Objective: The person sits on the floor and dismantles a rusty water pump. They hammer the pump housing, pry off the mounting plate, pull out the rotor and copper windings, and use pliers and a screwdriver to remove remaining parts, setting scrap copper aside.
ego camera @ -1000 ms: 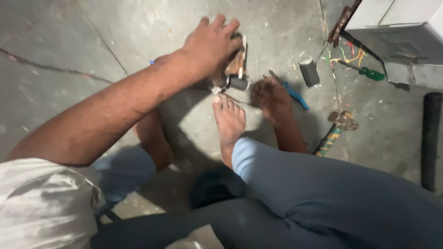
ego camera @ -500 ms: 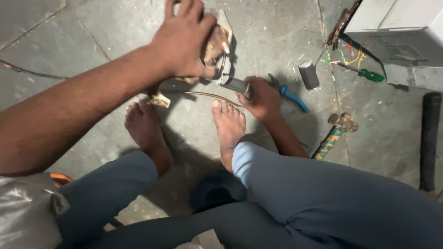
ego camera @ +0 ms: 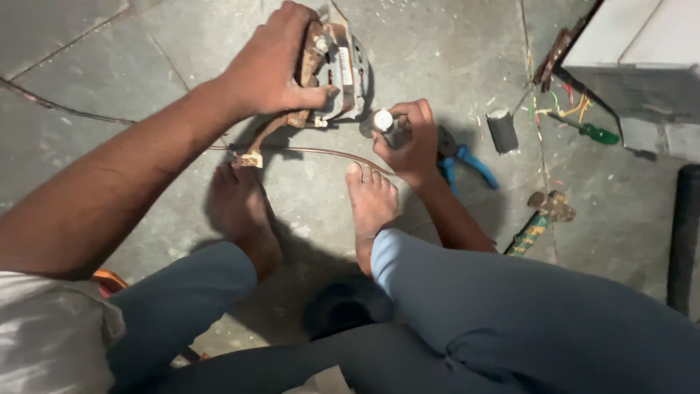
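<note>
My left hand (ego camera: 273,62) grips a worn motor part (ego camera: 332,69) with copper windings and a pale metal frame, held on the stone floor ahead of my bare feet. A brown wire (ego camera: 306,151) runs from it across the floor to a small connector (ego camera: 250,158) by my left foot. My right hand (ego camera: 408,138) is closed around a small grey cylindrical tool (ego camera: 381,122), its round end facing up, just right of the motor part.
Blue-handled pliers (ego camera: 467,162) lie right of my right hand. A black cylinder (ego camera: 502,130), a green-handled screwdriver (ego camera: 594,133), a hammer (ego camera: 543,215), loose coloured wires (ego camera: 565,102), a black pipe (ego camera: 684,233) and a white appliance (ego camera: 634,66) sit to the right.
The view has shifted so both feet and the motor part show fully. My left hand moved up with the part and turned it. My right hand rose from the floor holding the grey tool.
</note>
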